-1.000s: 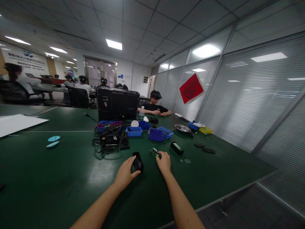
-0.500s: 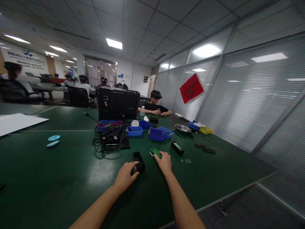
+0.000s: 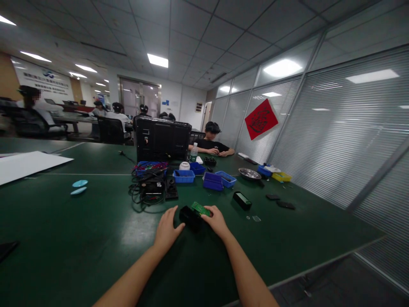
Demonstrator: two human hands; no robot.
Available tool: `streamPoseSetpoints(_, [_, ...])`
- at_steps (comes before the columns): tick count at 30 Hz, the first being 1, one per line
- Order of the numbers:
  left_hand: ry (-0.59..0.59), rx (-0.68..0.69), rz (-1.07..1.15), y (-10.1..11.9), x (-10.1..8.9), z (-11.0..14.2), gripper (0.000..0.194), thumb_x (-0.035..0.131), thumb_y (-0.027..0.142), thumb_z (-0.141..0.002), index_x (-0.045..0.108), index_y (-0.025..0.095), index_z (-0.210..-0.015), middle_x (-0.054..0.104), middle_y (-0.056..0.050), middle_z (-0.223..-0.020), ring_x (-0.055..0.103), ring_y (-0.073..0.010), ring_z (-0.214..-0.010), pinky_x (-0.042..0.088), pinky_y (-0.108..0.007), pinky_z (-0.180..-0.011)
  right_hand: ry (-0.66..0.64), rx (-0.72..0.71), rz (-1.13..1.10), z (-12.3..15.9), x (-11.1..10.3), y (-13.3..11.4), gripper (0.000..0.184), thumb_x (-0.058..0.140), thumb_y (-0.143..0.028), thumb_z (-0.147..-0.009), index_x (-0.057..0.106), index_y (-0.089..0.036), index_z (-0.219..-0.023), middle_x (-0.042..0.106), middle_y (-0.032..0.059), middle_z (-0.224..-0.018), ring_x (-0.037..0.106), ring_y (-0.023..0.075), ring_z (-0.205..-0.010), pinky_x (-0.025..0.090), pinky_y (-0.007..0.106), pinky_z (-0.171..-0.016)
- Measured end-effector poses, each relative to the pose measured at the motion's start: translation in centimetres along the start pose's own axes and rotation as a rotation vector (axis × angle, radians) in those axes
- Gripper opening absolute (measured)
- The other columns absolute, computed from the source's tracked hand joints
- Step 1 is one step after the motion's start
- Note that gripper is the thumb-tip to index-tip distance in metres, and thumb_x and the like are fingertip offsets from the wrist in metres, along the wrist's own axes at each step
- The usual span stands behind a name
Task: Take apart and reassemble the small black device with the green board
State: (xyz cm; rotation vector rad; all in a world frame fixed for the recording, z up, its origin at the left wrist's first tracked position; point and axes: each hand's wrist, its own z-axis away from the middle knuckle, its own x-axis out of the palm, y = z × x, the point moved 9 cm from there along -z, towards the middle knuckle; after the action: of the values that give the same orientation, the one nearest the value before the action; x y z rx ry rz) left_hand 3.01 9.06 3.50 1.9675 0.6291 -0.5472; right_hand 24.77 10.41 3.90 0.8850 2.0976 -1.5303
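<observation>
A green circuit board (image 3: 200, 208) is pinched at its right end between the thumb and fingers of my right hand (image 3: 217, 220). It is held tilted at the far side of a black open case (image 3: 189, 216), partly over it. My left hand (image 3: 168, 226) is open at the left of that case, thumb and fingers spread, with a small gap to its side. Further right lies a second black case (image 3: 242, 200) with a pale green panel in it. A small ring (image 3: 248, 218) and a clear plastic piece (image 3: 256, 218) lie in front of it.
Blue bins (image 3: 184, 176), a tangle of cables (image 3: 137, 194) and a baseball (image 3: 184, 166) are beyond my hands. A large black monitor (image 3: 162, 138) stands behind them. A metal bowl (image 3: 249, 174) and flat black pieces (image 3: 285, 205) are to the right. Another person (image 3: 212, 143) sits across.
My right hand has brought the circuit board left, over to the black case. My left hand has let go of the case, which now lies turned more sideways. The view has shifted slightly left.
</observation>
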Motion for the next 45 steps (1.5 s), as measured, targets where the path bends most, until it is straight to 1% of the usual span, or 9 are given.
streamPoseSetpoints(4, [-0.096,-0.017,-0.013,-1.2,1.0,-0.3,0.075,0.061,0.030,-0.065,0.030,0.018,-0.132,0.045,-0.009,-0.128,0.043,-0.0230,-0.116,0.033,-0.036,-0.098,-0.069,-0.046,-0.057,0.3,1.0,-1.0,0.035,0.063,-0.024,-0.065,0.063,-0.018,-0.099,0.052,0.0016,-0.082,0.050,0.0127,-0.068,0.044,0.025,-0.065])
streamPoseSetpoints(7, [-0.165,-0.015,-0.029,-1.0,1.7,0.0,0.079,0.062,0.031,-0.064,0.027,0.019,-0.134,0.052,-0.008,-0.120,0.048,-0.0223,-0.109,0.035,-0.034,-0.094,0.042,0.004,-0.095,0.1,-0.3,-0.7,0.035,0.062,-0.028,-0.065,0.063,-0.016,-0.098,0.053,0.0033,-0.082,0.050,0.0141,-0.067,0.044,0.027,-0.064])
streamPoseSetpoints(10, [-0.215,-0.021,-0.067,-0.8,2.1,0.1,0.077,0.062,0.033,-0.064,0.030,0.021,-0.132,0.056,-0.007,-0.109,0.052,-0.0212,-0.101,0.037,-0.031,-0.087,0.138,0.038,-0.298,0.1,-1.8,-0.9,0.040,0.061,-0.034,-0.066,0.061,-0.015,-0.101,0.058,0.0064,-0.089,0.053,0.0170,-0.073,0.045,0.030,-0.068])
streamPoseSetpoints(14, [-0.264,0.011,-0.130,-0.1,2.2,0.2,0.064,0.064,0.035,-0.062,0.044,0.023,-0.121,0.057,-0.005,-0.104,0.052,-0.0211,-0.098,0.037,-0.030,-0.083,0.021,-0.017,-0.717,0.4,-1.3,-2.9,0.043,0.059,-0.037,-0.070,0.057,-0.016,-0.108,0.060,0.0083,-0.103,0.056,0.0206,-0.091,0.044,0.033,-0.079])
streamPoseSetpoints(16, [-0.277,0.017,-0.139,0.4,2.0,0.3,0.056,0.066,0.034,-0.060,0.049,0.024,-0.112,0.056,-0.004,-0.103,0.051,-0.0211,-0.098,0.036,-0.030,-0.082,-0.063,-0.064,-0.783,0.8,-0.9,-4.3,0.041,0.061,-0.036,-0.069,0.058,-0.017,-0.106,0.061,0.0072,-0.102,0.055,0.0208,-0.094,0.043,0.033,-0.081])
streamPoseSetpoints(22, [-0.314,-0.055,-0.137,0.8,1.6,0.3,0.041,0.069,0.035,-0.057,0.050,0.023,-0.092,0.058,0.001,-0.086,0.054,-0.0187,-0.085,0.036,-0.026,-0.072,-0.202,-0.134,-0.544,1.6,-0.4,-5.8,0.037,0.062,-0.034,-0.068,0.061,-0.019,-0.102,0.057,0.0037,-0.095,0.054,0.0188,-0.088,0.042,0.030,-0.078])
streamPoseSetpoints(28, [-0.291,-0.083,-0.152,-0.1,1.8,0.2,0.040,0.068,0.038,-0.057,0.049,0.023,-0.088,0.056,0.002,-0.080,0.054,-0.0168,-0.079,0.034,-0.023,-0.065,-0.242,-0.164,-0.235,1.8,-0.3,-6.2,0.037,0.060,-0.031,-0.070,0.059,-0.021,-0.105,0.053,0.0024,-0.092,0.051,0.0160,-0.082,0.041,0.028,-0.075])
streamPoseSetpoints(34, [-0.292,-0.071,-0.146,-0.4,2.1,0.2,0.042,0.069,0.038,-0.057,0.048,0.024,-0.090,0.057,0.002,-0.080,0.054,-0.0163,-0.077,0.034,-0.023,-0.064,-0.265,-0.233,-0.181,2.2,-0.3,-7.2,0.037,0.061,-0.028,-0.069,0.060,-0.022,-0.105,0.053,0.0031,-0.096,0.049,0.0172,-0.088,0.039,0.030,-0.078])
streamPoseSetpoints(45, [-0.324,-0.092,-0.181,-0.2,2.0,0.3,0.044,0.068,0.040,-0.058,0.048,0.024,-0.093,0.057,0.001,-0.084,0.055,-0.0161,-0.080,0.035,-0.022,-0.065,-0.319,-0.211,-0.160,2.3,0.8,-6.7,0.036,0.063,-0.027,-0.069,0.060,-0.022,-0.104,0.052,0.0033,-0.097,0.049,0.0172,-0.092,0.039,0.030,-0.082])
